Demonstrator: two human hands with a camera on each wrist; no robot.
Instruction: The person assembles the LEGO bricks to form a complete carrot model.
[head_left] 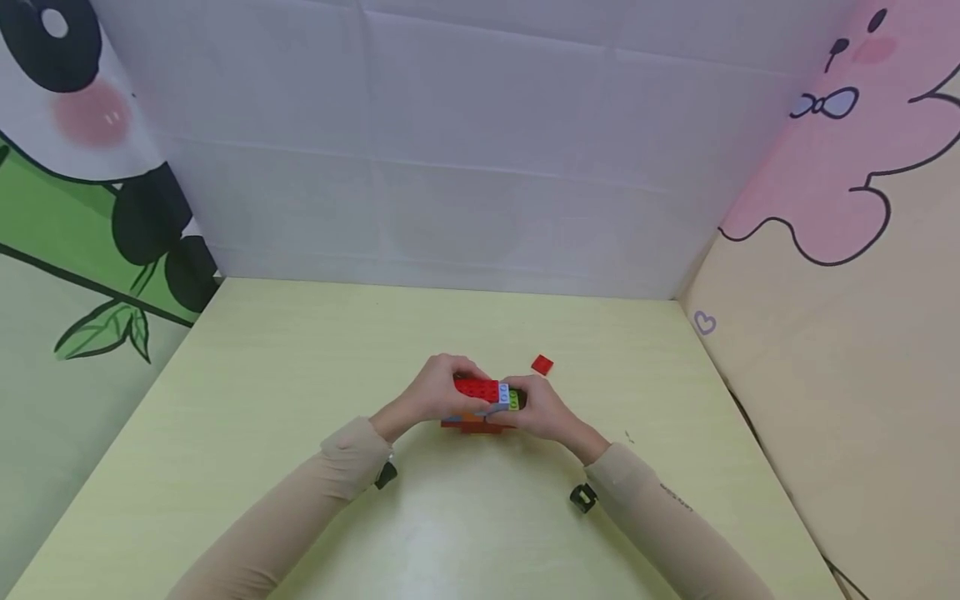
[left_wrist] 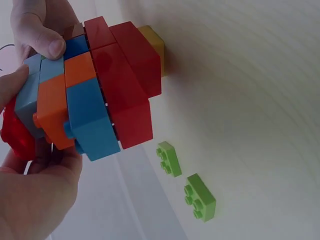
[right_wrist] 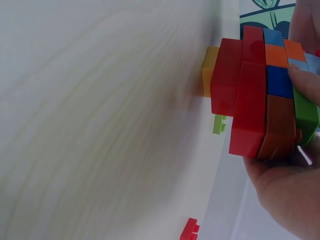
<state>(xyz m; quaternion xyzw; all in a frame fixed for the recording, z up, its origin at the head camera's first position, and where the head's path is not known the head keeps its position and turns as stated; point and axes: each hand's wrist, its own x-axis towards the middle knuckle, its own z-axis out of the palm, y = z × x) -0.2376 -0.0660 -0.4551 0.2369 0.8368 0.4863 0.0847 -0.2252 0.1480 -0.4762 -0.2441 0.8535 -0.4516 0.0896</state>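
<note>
A stack of toy building blocks (head_left: 480,389) is held between both hands near the middle of the table. Its top shows red, light blue and green bricks in the head view. Lower layers hold orange, blue and brown bricks, then wide red bricks (left_wrist: 120,95), with a yellow brick (right_wrist: 210,70) at the bottom. My left hand (head_left: 437,392) grips the left end of the top layers, thumb on the near side. The right hand (head_left: 549,410) grips the other end, its thumb against the light blue and green bricks. Fingers hide parts of the upper bricks.
A loose red brick (head_left: 542,364) lies on the table (head_left: 337,333) beyond the right hand. Two light green bricks (left_wrist: 169,159) lie on the tabletop in the left wrist view. A white sheet (head_left: 480,167) stands behind the table, with printed panels at both sides.
</note>
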